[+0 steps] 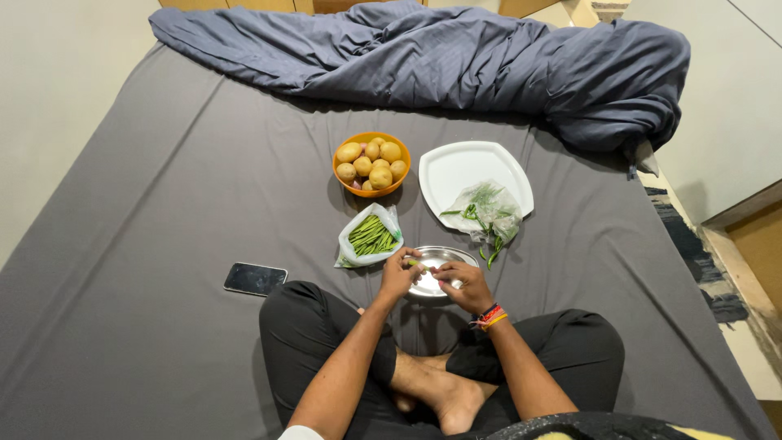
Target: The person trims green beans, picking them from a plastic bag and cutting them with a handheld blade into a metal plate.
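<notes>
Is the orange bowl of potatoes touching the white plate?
Apart. The head view shows a strip of grey bedsheet between the orange bowl and the white plate.

bare bed (pixel 147 244) lies open left past the phone (pixel 255 279); ahead, bean bag (pixel 370 236), potato bowl (pixel 371 164) and white plate (pixel 464 167) crowd close.

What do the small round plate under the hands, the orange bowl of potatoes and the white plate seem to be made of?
Small round plate: likely steel, with a shiny, mirror-like glare. Orange bowl: probably plastic, with uniform matte colour. White plate: smooth and glossy, plastic or melamine; unclear which.
</notes>
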